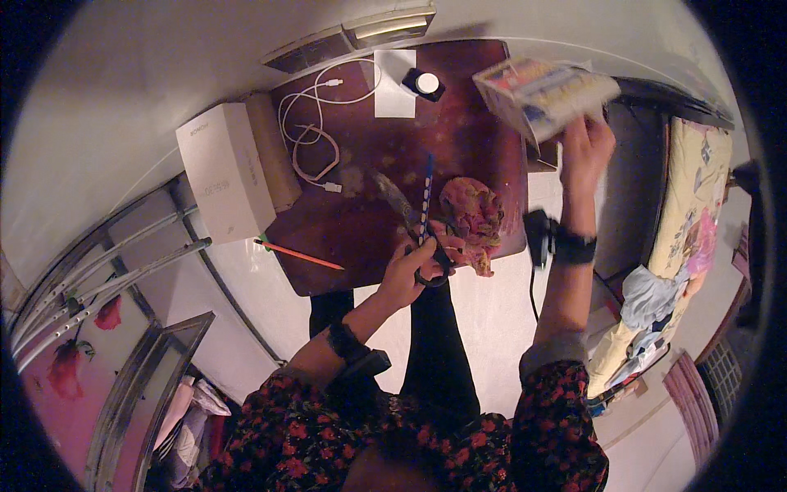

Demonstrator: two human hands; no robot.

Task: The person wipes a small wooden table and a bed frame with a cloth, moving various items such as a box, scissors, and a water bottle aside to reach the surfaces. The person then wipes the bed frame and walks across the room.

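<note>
My left hand [413, 265] is closed around a pair of scissors [433, 280] with black handles and a blue pencil with pale marks [426, 190]; both stick up past the fingers. Just beyond it a crumpled pink and greenish cloth [472, 212] lies on the dark red table [363, 147]. At the table's right side my right hand [587, 147] grips the edge of a printed box [547, 92], blurred and tilted. An orange pencil [298, 253] lies near the table's front left edge.
A white box [227, 178] stands at the table's left, beside a brown carton [270, 147]. Farther back are a white cable [320, 104], a white sheet [395, 92] and a white round lid [427, 83] on something dark. A bed with clothes [652, 295] is at the right.
</note>
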